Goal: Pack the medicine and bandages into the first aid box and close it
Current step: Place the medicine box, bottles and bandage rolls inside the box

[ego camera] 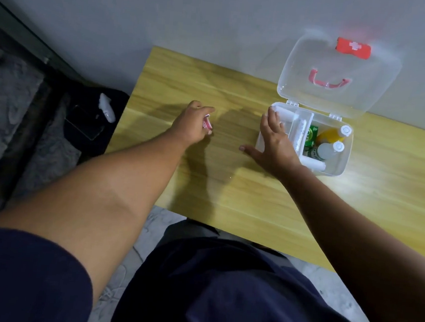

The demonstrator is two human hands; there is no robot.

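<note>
A clear plastic first aid box (341, 161) stands open at the right of the wooden table (229, 188), its lid (318, 54) leaning back against the wall with a red latch (353, 48) and red handle (329, 81). Inside lie a yellow bottle (330, 135), a white bottle (329, 150), a green packet (312, 133) and white rolls (312, 164). My right hand (272, 143) rests flat with spread fingers on the box's left edge. My left hand (194, 126) is closed around a small red and white packet (207, 124) just above the table, left of the box.
The table's back edge meets a grey wall. Left of the table, on the floor, lies a dark bag (88, 124) with a white object (107, 108) on it. My dark blue clothing fills the bottom of the view.
</note>
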